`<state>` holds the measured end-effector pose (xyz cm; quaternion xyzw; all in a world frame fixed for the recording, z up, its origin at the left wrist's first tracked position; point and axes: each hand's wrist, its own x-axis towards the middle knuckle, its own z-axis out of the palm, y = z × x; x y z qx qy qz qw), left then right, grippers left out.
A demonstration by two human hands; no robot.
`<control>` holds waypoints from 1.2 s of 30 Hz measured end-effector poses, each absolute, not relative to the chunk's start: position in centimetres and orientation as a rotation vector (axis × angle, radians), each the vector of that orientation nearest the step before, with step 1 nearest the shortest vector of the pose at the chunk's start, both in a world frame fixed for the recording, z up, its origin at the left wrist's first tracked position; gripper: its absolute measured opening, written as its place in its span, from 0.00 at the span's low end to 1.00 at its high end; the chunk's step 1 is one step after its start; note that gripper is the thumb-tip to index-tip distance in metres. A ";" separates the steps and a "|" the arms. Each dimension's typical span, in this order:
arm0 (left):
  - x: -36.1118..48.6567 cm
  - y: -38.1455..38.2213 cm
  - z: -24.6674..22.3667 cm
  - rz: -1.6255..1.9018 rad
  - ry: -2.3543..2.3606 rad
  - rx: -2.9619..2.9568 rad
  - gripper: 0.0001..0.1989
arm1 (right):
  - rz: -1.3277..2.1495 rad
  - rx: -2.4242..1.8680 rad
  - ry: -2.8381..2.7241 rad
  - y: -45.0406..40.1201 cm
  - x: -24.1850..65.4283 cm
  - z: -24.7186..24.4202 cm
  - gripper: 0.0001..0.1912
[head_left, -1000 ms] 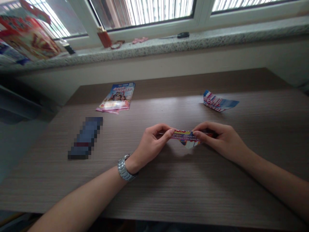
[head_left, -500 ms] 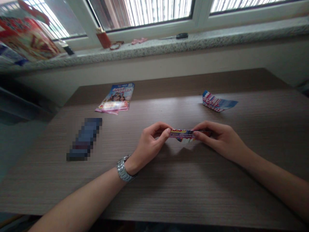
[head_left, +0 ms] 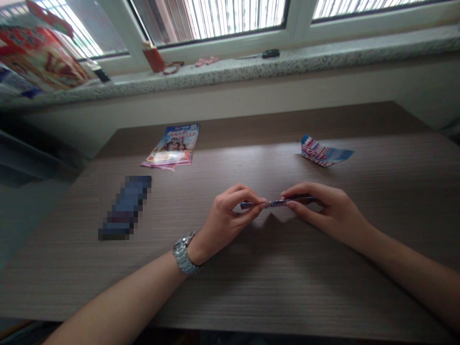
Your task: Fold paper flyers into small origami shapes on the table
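A narrow strip of folded printed paper [head_left: 276, 203] is held level just above the brown table [head_left: 230, 282], seen nearly edge-on. My left hand [head_left: 233, 208] pinches it between thumb and fingers, and one end sticks out behind the fingertips. On the other side my right hand [head_left: 319, 206] grips it between thumb and fingers, part of the paper lying inside the hand. A silver watch is on my left wrist. Beyond my right hand lies a folded blue and red printed paper [head_left: 323, 152].
Colourful leaflets [head_left: 174, 146] lie in a stack at the back left. Nearer, a pixelated dark object [head_left: 125, 208] rests on the table. The stone windowsill [head_left: 223, 72] holds a black-handled tool [head_left: 270, 53], a red-brown item [head_left: 154, 58] and a large red package [head_left: 43, 57].
The held paper has turned from showing its printed face to nearly edge-on. My left fingertips have shifted right along it, closer to my right hand.
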<state>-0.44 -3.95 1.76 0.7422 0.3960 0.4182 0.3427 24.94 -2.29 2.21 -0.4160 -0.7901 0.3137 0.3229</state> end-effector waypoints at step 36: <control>-1.9 -2.6 0.8 0.869 1.013 2.577 0.13 | 0.484 -0.952 -2.188 -0.4 25.7 0.8 0.11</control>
